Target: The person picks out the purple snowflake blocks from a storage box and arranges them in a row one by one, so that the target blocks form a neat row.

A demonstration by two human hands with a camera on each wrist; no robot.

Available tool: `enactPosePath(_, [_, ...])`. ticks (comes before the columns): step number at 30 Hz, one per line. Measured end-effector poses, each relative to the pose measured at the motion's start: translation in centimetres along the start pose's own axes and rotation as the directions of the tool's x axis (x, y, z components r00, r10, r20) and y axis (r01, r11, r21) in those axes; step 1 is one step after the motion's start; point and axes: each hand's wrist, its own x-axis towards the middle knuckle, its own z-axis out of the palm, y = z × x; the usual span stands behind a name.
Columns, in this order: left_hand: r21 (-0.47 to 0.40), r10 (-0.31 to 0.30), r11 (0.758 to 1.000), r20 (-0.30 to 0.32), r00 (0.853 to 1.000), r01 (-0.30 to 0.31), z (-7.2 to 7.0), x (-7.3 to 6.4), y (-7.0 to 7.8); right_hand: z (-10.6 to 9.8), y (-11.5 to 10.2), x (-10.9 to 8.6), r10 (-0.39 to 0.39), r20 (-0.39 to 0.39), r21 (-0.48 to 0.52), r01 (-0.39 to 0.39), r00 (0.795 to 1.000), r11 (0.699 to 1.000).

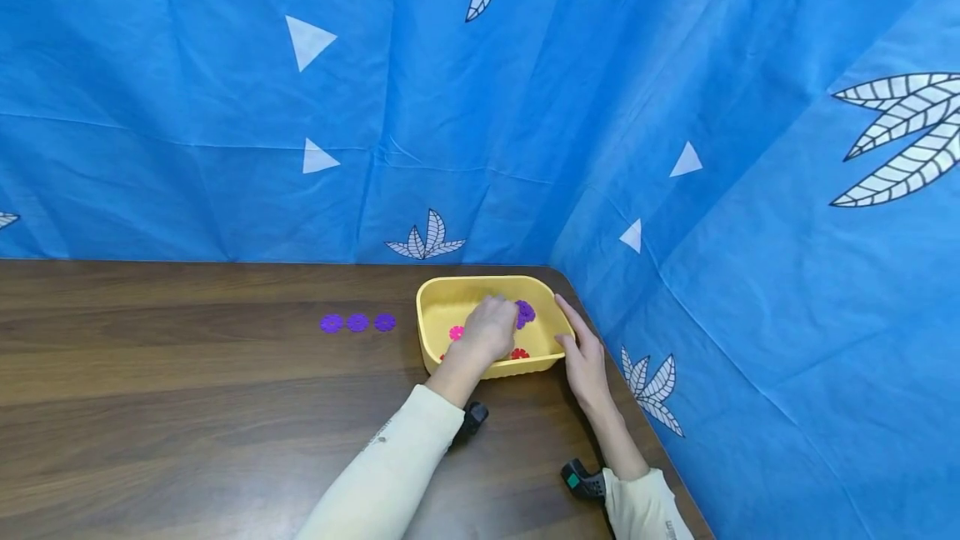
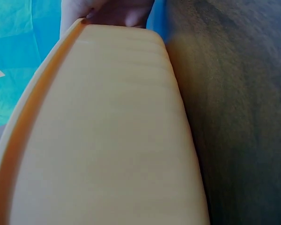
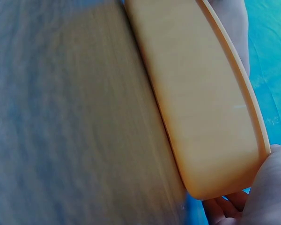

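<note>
- Sitting near the far right corner of the table (image 1: 187, 407), the tub (image 1: 465, 290) has its far side close to the blue cloth (image 1: 225, 82) and its right end near the table's right edge — only a narrow strip between, partly taken up by the right hand (image 1: 587, 361).
- Leftward the table runs on a long way; a small gap parts the tub from the nearest disc of the purple row (image 1: 357, 322).
- The tub is yellow and upright, with rounded corners, an open top and a lip round its rim; both wrist views show its plain outer wall along the wood.
- Inside the tub: one pink disc (image 1: 457, 332), one red disc (image 1: 520, 353), a sliver of red beside the left wrist, and a purple heap (image 1: 526, 312) whose overlapping discs I cannot count.
- Outside it: three purple discs, lying flat in a line, slightly apart, with notched edges.
- Two hands: the left hand (image 1: 490, 329) is down in the tub beside the purple heap, its fingertips hidden — I cannot tell whether it pinches anything. The right hand grips the tub's right end, thumb at the rim.
- Two pale sleeves (image 1: 382, 465); four white triangles (image 1: 309, 42) on the cloth.
</note>
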Motion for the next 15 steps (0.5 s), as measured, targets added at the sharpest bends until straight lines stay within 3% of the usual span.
enactPosePath(8, [-0.039, -0.03, 0.999, 0.002, 1.0, 0.03, -0.02, 0.05, -0.2, 0.06, -0.24, -0.11, 0.012, 0.0, -0.018, -0.012, 1.0, 1.0])
enactPosePath(15, [-0.022, -0.077, 0.997, -0.002, 0.997, 0.077, -0.32, -0.36, -0.12, 0.04, -0.37, -0.12, 0.011, 0.009, -0.031, -0.011, 1.0, 0.999])
